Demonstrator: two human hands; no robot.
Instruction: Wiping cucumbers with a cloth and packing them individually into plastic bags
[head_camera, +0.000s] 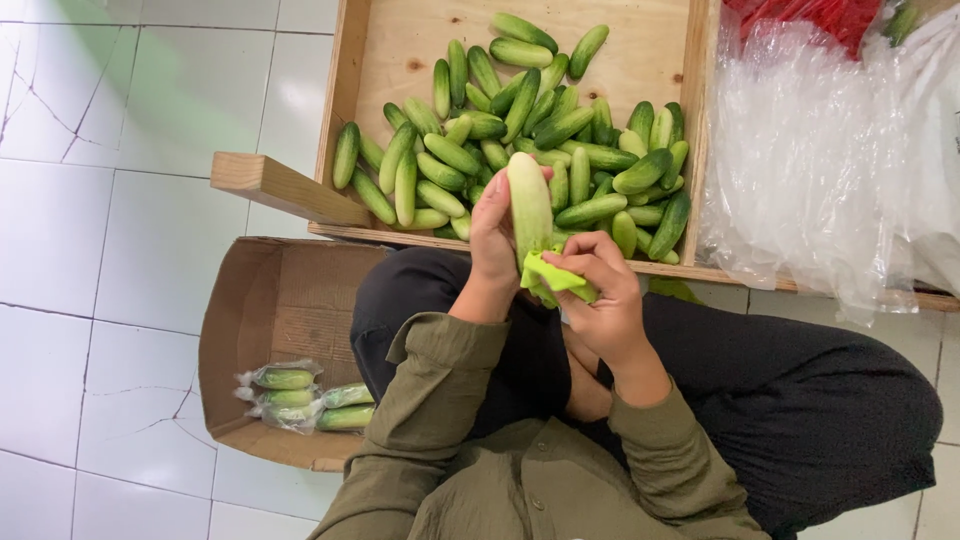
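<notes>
My left hand (492, 240) grips a pale green cucumber (529, 200), holding it upright over my lap. My right hand (598, 295) pinches a light green cloth (553, 277) against the cucumber's lower end. Both hands sit just in front of a wooden crate (372, 60) that holds several loose green cucumbers (520, 130).
A cardboard box (262, 300) lies at my left knee with three plastic-wrapped cucumbers (300, 395) inside. A wooden beam (285, 188) juts from the crate's corner. Crumpled clear plastic sheeting (830, 150) lies to the right, with red bags (800, 15) behind it. The floor is white tile (110, 250).
</notes>
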